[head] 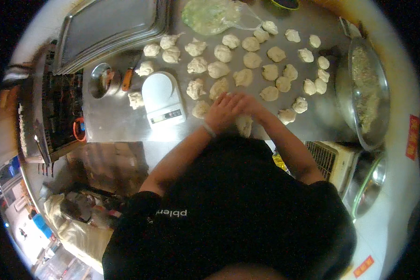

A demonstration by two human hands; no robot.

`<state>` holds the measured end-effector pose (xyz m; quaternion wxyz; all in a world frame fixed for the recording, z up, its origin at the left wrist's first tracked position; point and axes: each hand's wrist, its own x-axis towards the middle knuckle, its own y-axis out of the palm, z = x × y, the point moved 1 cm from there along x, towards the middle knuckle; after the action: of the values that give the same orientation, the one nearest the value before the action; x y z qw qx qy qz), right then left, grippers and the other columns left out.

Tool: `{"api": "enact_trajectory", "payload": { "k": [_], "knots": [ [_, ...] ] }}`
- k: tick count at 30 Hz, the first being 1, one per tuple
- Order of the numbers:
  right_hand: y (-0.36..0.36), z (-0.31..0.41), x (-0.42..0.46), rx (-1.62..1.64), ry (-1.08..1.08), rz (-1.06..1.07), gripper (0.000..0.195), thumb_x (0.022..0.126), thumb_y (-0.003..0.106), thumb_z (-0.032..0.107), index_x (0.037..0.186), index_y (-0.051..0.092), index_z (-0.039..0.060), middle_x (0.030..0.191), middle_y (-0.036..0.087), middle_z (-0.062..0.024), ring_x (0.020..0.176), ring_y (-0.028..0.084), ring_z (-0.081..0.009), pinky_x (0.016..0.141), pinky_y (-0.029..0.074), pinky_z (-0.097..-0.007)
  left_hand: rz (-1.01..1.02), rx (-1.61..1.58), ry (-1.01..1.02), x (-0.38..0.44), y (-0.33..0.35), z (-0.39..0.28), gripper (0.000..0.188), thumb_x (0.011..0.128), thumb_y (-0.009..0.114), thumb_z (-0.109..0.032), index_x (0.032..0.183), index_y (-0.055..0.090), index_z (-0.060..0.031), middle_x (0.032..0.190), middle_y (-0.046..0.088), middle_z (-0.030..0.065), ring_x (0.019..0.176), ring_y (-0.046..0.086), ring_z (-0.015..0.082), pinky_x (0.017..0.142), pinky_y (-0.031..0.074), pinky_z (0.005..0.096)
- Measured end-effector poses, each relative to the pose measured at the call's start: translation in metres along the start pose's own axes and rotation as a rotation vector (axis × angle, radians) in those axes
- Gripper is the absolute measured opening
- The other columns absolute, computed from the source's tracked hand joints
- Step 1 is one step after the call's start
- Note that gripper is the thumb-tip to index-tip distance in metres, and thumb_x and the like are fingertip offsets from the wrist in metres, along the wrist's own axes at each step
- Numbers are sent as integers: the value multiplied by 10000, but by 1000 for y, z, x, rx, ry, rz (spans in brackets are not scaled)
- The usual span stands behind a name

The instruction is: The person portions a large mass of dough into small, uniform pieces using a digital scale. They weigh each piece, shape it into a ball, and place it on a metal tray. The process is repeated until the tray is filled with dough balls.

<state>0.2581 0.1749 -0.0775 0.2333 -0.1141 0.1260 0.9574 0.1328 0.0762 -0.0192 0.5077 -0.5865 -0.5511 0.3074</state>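
My left hand and my right hand meet over the front part of a stainless steel table, backs up, fingers close together and overlapping. What lies beneath the palms is hidden. Right below them, near the table edge, rests a piece of pale dough. Another dough lump lies just left of my left hand, and one sits beyond the fingertips. Several more dough pieces are spread in loose rows behind and to the right, some lumpy, others smoother and flatter.
A white digital scale stands left, near a metal bowl and an orange-handled tool. Stacked metal trays are at back left. A plastic bag with green contents lies behind. A large steel basin of chopped filling stands right.
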Motion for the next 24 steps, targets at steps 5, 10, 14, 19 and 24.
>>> {"api": "enact_trajectory", "payload": {
  "k": [5, 10, 14, 19, 24],
  "knots": [
    [5, 21, -2, -737, 92, -91, 437, 647, 674, 329, 1013, 555, 122, 967, 603, -46, 943, 546, -220, 804, 402, -394, 275, -104, -357, 11, 6, 4, 331, 744, 551, -180, 1049, 517, -57, 970, 559, 140, 876, 552, 288, 754, 453, 378],
    [31, 44, -10, -1384, -297, -299, 385, 581, 668, 283, 934, 564, 167, 841, 582, -21, 795, 526, -258, 694, 351, -402, 463, -276, -663, 6, -20, 12, 181, 720, 570, -181, 845, 589, -51, 708, 593, 105, 668, 583, 287, 630, 466, 380],
    [29, 21, -15, -1374, -482, -323, 427, 552, 668, 315, 949, 567, 195, 861, 558, -30, 823, 501, -242, 712, 336, -410, 341, -1324, -1104, -30, -8, 6, 189, 727, 553, -202, 829, 591, -48, 663, 579, 62, 580, 572, 228, 543, 479, 341],
    [29, 17, -21, -1321, -491, -282, 458, 571, 664, 365, 986, 572, 196, 922, 543, -45, 884, 478, -264, 735, 352, -432, 189, -2069, -1255, -42, -58, -21, 224, 742, 528, -214, 845, 562, -19, 693, 572, 90, 560, 568, 214, 486, 485, 307],
    [23, -4, -17, -1127, -380, -405, 476, 581, 677, 360, 1000, 571, 161, 959, 558, -80, 896, 506, -286, 758, 368, -428, 21, -1931, -609, -55, -142, -7, 461, 645, 523, -128, 1077, 478, 28, 793, 561, 76, 637, 558, 174, 542, 485, 278]
  ]
}}
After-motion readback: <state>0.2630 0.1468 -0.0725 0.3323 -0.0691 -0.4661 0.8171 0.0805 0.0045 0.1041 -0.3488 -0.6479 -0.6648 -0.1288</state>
